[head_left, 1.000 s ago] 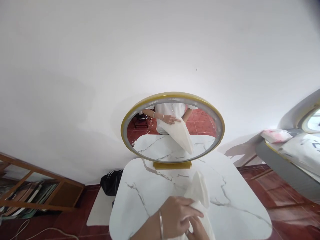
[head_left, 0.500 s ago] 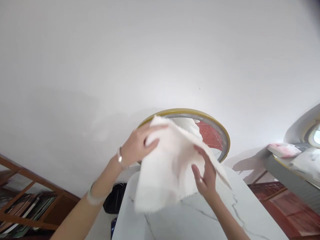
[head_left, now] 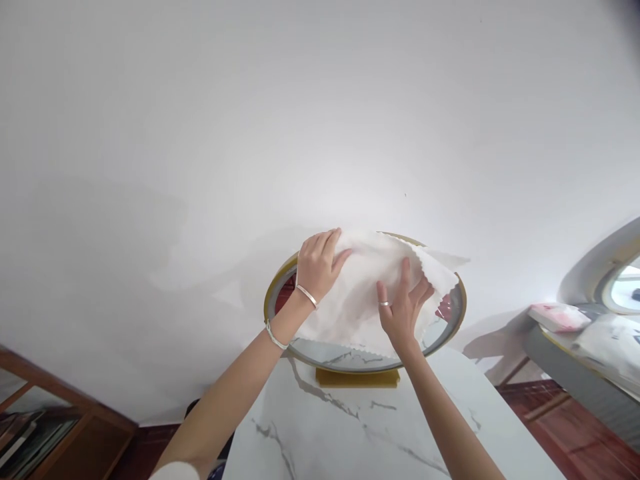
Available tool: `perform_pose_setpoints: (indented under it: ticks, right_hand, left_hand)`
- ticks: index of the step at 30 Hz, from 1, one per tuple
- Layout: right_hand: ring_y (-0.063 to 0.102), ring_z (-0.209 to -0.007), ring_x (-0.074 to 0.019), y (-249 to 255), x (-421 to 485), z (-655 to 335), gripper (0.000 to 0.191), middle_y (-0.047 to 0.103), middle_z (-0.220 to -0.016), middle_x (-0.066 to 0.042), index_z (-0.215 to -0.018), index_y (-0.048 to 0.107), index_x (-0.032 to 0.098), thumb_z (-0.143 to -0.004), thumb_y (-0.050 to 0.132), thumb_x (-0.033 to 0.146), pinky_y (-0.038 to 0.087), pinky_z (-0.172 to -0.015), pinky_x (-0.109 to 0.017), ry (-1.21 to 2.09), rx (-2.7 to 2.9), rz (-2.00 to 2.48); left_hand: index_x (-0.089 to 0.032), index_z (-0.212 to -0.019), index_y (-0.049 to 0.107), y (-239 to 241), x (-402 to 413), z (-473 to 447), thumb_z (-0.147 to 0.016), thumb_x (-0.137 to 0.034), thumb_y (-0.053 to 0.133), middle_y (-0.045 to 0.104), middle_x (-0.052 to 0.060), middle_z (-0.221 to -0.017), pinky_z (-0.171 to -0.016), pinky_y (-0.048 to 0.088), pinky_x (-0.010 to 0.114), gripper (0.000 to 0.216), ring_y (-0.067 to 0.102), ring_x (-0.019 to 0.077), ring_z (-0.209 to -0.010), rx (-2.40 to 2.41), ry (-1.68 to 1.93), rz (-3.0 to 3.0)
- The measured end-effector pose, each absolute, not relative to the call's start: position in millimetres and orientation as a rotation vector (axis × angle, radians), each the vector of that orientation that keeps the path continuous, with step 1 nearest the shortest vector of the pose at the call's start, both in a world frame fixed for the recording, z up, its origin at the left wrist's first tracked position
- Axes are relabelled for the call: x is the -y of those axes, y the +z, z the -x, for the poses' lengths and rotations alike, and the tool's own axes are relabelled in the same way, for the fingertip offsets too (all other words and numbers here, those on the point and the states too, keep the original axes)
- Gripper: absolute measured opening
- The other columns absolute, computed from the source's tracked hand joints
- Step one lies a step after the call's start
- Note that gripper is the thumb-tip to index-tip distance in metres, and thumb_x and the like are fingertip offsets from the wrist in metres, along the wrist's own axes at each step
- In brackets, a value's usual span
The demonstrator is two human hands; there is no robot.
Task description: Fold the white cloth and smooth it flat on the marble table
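A round mirror with a gold rim [head_left: 273, 293] stands upright on a gold base [head_left: 357, 378] at the back of a white marble table [head_left: 350, 433]. A white cloth [head_left: 365, 293] is spread over most of the mirror's glass. My left hand [head_left: 316, 265] grips the cloth's upper left edge at the top of the mirror, fingers curled over it. My right hand [head_left: 403, 310] lies flat on the cloth with fingers spread, pressing it against the glass. Bracelets sit on my left wrist and a ring on my right hand.
A plain white wall rises behind the mirror. A wooden shelf [head_left: 60, 433] with books is at the lower left. At the right stands another surface with a pink packet [head_left: 557, 317] and white items. Red tiled floor [head_left: 585, 440] shows below.
Both hands lifted the cloth from the table, opened it out, and now hold it flat against the mirror. The view tilted upward.
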State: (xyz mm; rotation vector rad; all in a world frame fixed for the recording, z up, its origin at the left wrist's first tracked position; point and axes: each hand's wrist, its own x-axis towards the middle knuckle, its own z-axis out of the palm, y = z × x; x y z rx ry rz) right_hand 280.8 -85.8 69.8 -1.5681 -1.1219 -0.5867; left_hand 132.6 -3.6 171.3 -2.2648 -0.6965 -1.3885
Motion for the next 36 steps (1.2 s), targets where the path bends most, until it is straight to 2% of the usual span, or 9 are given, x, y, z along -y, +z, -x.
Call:
perform_pose_setpoints:
  ticks: [6, 11, 15, 18, 20, 23, 26, 32, 36]
  right_hand:
    - [0.002, -0.141, -0.0449, 97.2, 56.7, -273.0, 0.064, -0.007, -0.157, -0.016, -0.15, 0.025, 0.024, -0.093, 0.043, 0.046, 0.017, -0.101, -0.074, -0.813, 1.145, 1.508]
    - [0.03, -0.13, -0.0407, 113.7, 37.8, -238.3, 0.059, 0.023, -0.152, -0.014, -0.145, 0.037, 0.031, -0.09, 0.049, 0.047, 0.017, -0.104, -0.071, -0.914, 1.381, 1.487]
    - [0.052, -0.097, -0.0274, 102.7, 27.0, -208.2, 0.053, 0.063, -0.097, -0.006, -0.144, 0.038, 0.038, -0.092, 0.047, 0.043, 0.02, -0.106, -0.065, -1.007, 1.697, 1.347]
    - [0.053, -0.077, -0.0221, 92.9, 23.1, -200.1, 0.051, 0.053, -0.06, 0.001, -0.144, 0.036, 0.039, -0.094, 0.044, 0.041, 0.028, -0.102, -0.061, -1.001, 1.788, 1.328]
    - [0.055, -0.081, -0.0238, 93.0, 23.8, -206.0, 0.051, 0.057, -0.065, -0.001, -0.144, 0.039, 0.037, -0.093, 0.045, 0.044, 0.031, -0.101, -0.058, -0.991, 1.716, 1.387]
    - [0.052, -0.11, -0.0332, 101.6, 30.3, -230.8, 0.054, 0.062, -0.108, -0.013, -0.141, 0.045, 0.028, -0.091, 0.048, 0.049, 0.03, -0.102, -0.057, -1.035, 1.465, 1.48]
    - [0.034, -0.132, -0.0392, 110.6, 40.9, -265.7, 0.058, 0.037, -0.144, -0.021, -0.14, 0.043, 0.018, -0.091, 0.046, 0.05, 0.027, -0.103, -0.06, -1.057, 1.2, 1.502]
    - [0.04, -0.127, -0.0366, 121.7, 50.9, -305.5, 0.049, 0.051, -0.125, -0.019, -0.123, 0.051, 0.015, -0.092, 0.03, 0.046, 0.012, -0.105, -0.069, -1.05, 0.985, 1.499]
    - [0.047, -0.117, -0.0322, 137.7, 46.4, -294.6, 0.042, 0.058, -0.114, -0.014, -0.111, 0.059, 0.018, -0.093, 0.032, 0.045, 0.006, -0.106, -0.069, -1.04, 1.02, 1.491]
  left_hand:
    - [-0.017, -0.101, 0.069, 178.1, -13.0, -115.0, -0.095, -0.035, 0.048, 0.074, 0.007, -0.1, -0.084, 0.049, 0.029, 0.027, 0.067, 0.0174, -0.097, 0.659, -1.721, 2.329]
    - [-0.016, -0.074, 0.068, 137.8, -17.5, -61.9, -0.09, -0.044, 0.054, 0.06, -0.001, -0.06, -0.057, 0.041, 0.021, 0.035, 0.055, 0.0111, -0.058, 1.155, -2.027, 2.243]
    - [-0.016, -0.083, 0.068, 82.1, -9.2, -28.8, -0.088, -0.051, 0.052, 0.057, -0.001, -0.059, -0.056, 0.041, 0.022, 0.039, 0.054, 0.0146, -0.061, 1.55, -2.2, 2.115]
    - [-0.017, -0.097, 0.068, 64.5, -6.6, -26.9, -0.089, -0.05, 0.05, 0.066, 0.003, -0.072, -0.065, 0.048, 0.026, 0.039, 0.061, 0.0193, -0.074, 1.548, -2.201, 2.073]
    - [-0.017, -0.102, 0.067, 72.5, -8.6, -37.5, -0.092, -0.046, 0.046, 0.07, 0.007, -0.083, -0.072, 0.05, 0.029, 0.037, 0.064, 0.0207, -0.083, 1.431, -2.136, 2.092]
    - [-0.017, -0.109, 0.065, 106.6, -11.6, -68.7, -0.095, -0.037, 0.045, 0.071, 0.01, -0.1, -0.083, 0.051, 0.034, 0.032, 0.066, 0.0218, -0.095, 1.114, -2.016, 2.128]
    - [-0.017, -0.114, 0.062, 148.1, -7.4, -111.5, -0.096, -0.031, 0.045, 0.07, 0.01, -0.11, -0.092, 0.048, 0.036, 0.029, 0.064, 0.0207, -0.105, 0.774, -1.826, 2.217]
    - [-0.016, -0.107, 0.063, 192.6, 6.4, -169.8, -0.093, -0.053, 0.044, 0.07, 0.007, -0.099, -0.082, 0.044, 0.033, 0.044, 0.064, 0.0202, -0.093, 0.626, -1.367, 2.427]
    - [-0.019, -0.093, 0.065, 191.9, -2.2, -150.9, -0.098, -0.04, 0.04, 0.069, 0.003, -0.084, -0.07, 0.037, 0.027, 0.033, 0.061, 0.0147, -0.078, 0.725, -1.455, 2.372]
